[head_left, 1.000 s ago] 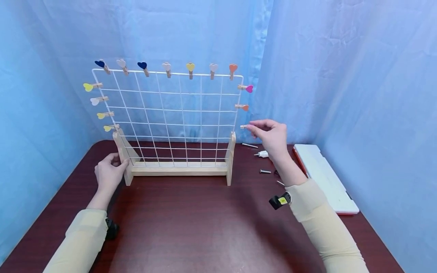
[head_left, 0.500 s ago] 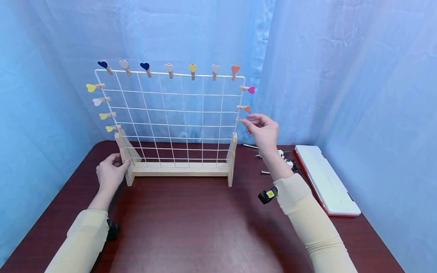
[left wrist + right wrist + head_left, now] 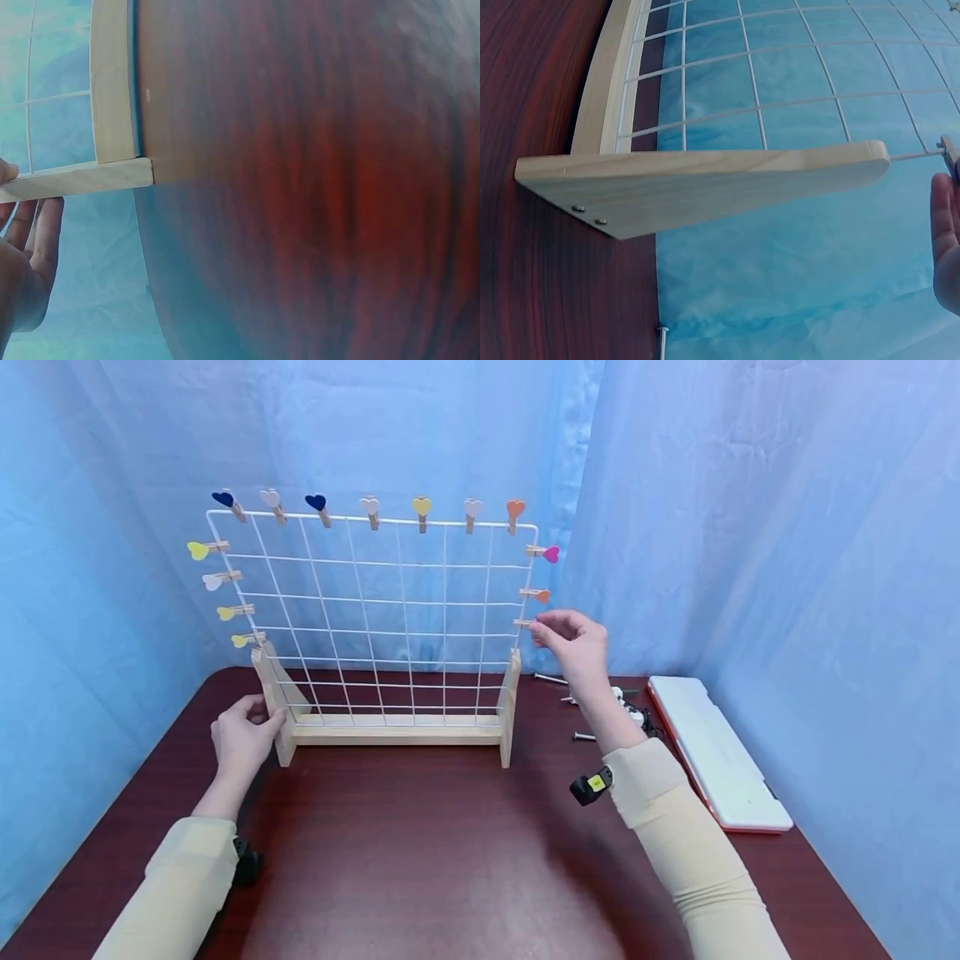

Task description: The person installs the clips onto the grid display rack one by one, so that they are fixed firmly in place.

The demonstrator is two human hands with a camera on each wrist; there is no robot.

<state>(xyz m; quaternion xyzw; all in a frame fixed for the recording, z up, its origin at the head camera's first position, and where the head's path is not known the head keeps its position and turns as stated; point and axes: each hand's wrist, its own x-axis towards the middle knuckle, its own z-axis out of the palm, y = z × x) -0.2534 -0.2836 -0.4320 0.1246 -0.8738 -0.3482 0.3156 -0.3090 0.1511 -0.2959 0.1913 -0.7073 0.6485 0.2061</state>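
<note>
A white wire grid [image 3: 445,564] stands upright in a pale wooden stand [image 3: 393,734]. Heart-topped clothespins line its top and both sides, among them an orange one [image 3: 542,596] and a pink one [image 3: 551,554] on the right. Thumb and fingers of my right hand [image 3: 577,647] pinch a small wooden clothespin [image 3: 522,623], whose tip meets the grid's right side wire below the orange one. Its heart is hidden by the fingers. My left hand [image 3: 243,739] grips the stand's left upright [image 3: 75,180], thumb on one face and fingers on the other.
On the dark red table [image 3: 390,843], a white case [image 3: 716,752] with a red edge lies at the right. Screws [image 3: 584,737] and a small white tool [image 3: 618,695], partly behind my right forearm, lie beside it. Blue curtains [image 3: 465,435] hang behind.
My right hand has moved left and slightly up, bringing the pinched clothespin from beside the grid to its right side wire. My left hand keeps its hold on the upright.
</note>
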